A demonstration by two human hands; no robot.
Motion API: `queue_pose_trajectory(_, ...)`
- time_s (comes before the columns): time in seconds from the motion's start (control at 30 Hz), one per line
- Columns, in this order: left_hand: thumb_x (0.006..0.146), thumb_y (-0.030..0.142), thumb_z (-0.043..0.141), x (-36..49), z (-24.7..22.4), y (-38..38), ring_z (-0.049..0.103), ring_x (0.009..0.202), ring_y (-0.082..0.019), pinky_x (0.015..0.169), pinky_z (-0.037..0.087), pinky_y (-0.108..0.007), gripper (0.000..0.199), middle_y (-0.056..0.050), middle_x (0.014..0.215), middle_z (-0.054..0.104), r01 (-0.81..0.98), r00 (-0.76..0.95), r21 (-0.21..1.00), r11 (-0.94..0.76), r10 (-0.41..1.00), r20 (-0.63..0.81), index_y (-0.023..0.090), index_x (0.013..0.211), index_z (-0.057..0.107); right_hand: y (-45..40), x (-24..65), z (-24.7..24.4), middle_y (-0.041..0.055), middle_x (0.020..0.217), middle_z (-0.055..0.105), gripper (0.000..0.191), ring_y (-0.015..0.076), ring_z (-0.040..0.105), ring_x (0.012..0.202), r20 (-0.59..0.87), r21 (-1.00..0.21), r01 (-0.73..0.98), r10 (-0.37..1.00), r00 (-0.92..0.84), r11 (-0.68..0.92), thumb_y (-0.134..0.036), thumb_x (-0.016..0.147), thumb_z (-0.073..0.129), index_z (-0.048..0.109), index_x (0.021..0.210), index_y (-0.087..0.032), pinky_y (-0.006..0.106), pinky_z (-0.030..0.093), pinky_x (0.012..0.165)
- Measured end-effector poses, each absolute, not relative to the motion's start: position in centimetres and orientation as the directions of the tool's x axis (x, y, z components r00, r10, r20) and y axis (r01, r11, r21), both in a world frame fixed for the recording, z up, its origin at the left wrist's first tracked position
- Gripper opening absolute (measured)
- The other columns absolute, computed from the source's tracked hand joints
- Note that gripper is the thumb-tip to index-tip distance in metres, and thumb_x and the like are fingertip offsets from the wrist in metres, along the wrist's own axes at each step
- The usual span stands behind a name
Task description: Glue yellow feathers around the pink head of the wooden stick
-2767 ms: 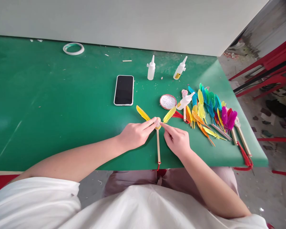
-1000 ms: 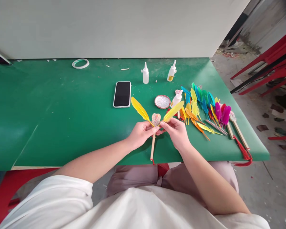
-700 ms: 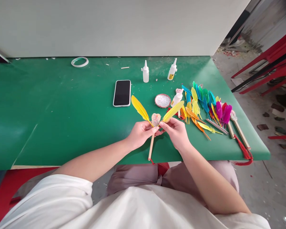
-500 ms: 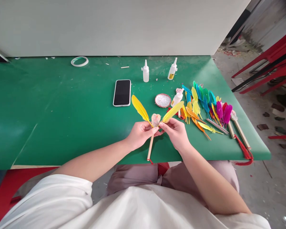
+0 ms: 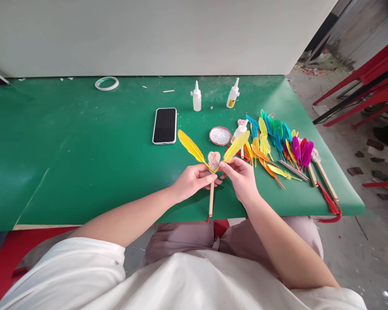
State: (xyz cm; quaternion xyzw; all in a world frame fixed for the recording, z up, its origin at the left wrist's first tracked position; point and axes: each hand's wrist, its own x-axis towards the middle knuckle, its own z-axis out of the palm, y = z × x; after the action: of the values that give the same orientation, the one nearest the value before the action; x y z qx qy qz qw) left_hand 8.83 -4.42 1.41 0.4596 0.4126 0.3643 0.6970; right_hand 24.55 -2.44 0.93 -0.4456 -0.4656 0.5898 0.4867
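Between my hands is a wooden stick with a heart-shaped, patterned head and a bit of red cord at its lower end. My left hand is closed around the stick just under the head. A deep yellow feather slants up and left from there, its quill at the base of the head. My right hand pinches a paler yellow feather near its quill, on the right side of the head. Fingers hide where the quills meet the stick.
On the green table lie a phone, a tape roll and a small white dish. Two glue bottles stand at the back; another lies beside the dish. Colourful feathers and tasselled sticks spread rightward.
The stick has swung from slanted to nearly upright, its lower end moving right. The heart-shaped head now faces me more squarely. Both hands keep their hold, with fingers slightly shifted.
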Motion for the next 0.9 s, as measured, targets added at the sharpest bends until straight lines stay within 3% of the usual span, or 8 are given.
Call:
queue_pose_trajectory(0.27,0.071,0.034,0.066,8.58,1.98,-4.35,0.064,0.076,-0.020,0.061,0.050,-0.026,0.032,-0.010,0.083,0.069,-0.154,0.435,0.919,0.364,0.860,-0.268,0.011,0.094,0.064,-2.58,24.62,1.07,-0.0013,0.063,0.059,0.020,0.0101,0.056,0.056,-0.085,-0.982,-0.152,0.984,-0.156,-0.109,-0.037,0.070,0.066,0.059,0.071,-0.018,0.022,0.048,0.051)
queue_pose_trajectory(0.47,0.064,0.032,0.074,8.57,2.03,-4.30,0.064,0.073,-0.019,0.058,0.048,-0.025,0.028,-0.006,0.072,0.067,-0.221,0.374,0.910,0.351,0.892,-0.253,0.012,0.080,0.064,-2.56,24.82,1.06,0.0021,0.072,0.059,0.026,0.0129,0.056,0.068,-0.057,-0.970,-0.219,0.971,-0.231,-0.109,-0.042,0.080,0.052,0.064,0.078,-0.018,0.023,0.047,0.051)
queue_pose_trajectory(0.6,0.060,0.027,0.077,8.49,1.83,-4.20,0.063,0.067,-0.014,0.060,0.049,-0.025,0.027,-0.001,0.067,0.064,-0.288,0.352,0.896,0.339,0.907,-0.230,0.013,0.076,0.060,-2.55,24.80,0.78,0.0016,0.071,0.060,0.023,0.0132,0.055,0.065,-0.085,-0.964,-0.227,0.967,-0.238,-0.141,-0.041,0.077,0.055,0.063,0.077,-0.019,0.024,0.048,0.050)
queue_pose_trajectory(0.9,0.061,0.029,0.076,8.54,1.34,-4.26,0.059,0.067,-0.011,0.056,0.046,-0.020,0.030,0.001,0.074,0.061,-0.308,0.294,0.899,0.313,0.929,-0.223,0.015,0.079,0.057,-2.65,24.59,1.15,0.0014,0.069,0.060,0.026,0.0107,0.054,0.064,-0.141,-0.976,-0.117,0.943,-0.302,-0.184,-0.043,0.076,0.057,0.064,0.078,-0.018,0.020,0.046,0.049)
